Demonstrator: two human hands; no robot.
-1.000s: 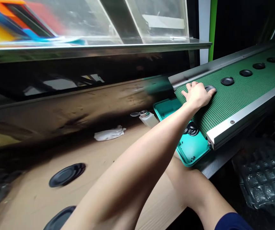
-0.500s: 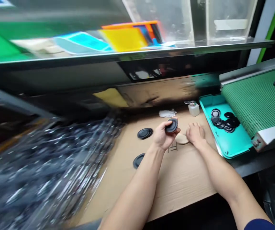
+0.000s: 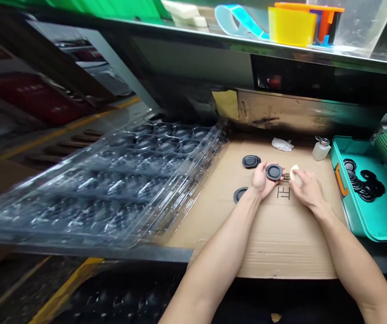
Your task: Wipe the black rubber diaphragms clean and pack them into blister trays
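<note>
A cardboard sheet (image 3: 281, 243) covers my desk (image 3: 88, 253), with a clear plastic blister tray (image 3: 112, 180) spread to its left. Two black rubber discs (image 3: 251, 161) lie on the cardboard, and a small dispenser bottle (image 3: 321, 150) stands behind them. A teal bin (image 3: 375, 225) on my right holds a loose heap of black discs (image 3: 365, 184). My left grip (image 3: 262, 182) is curled together, cradling a black rubber disc (image 3: 274, 172), while my right grip (image 3: 309, 191) is closed on a pale sponge (image 3: 295, 174), just beside that disc
</note>
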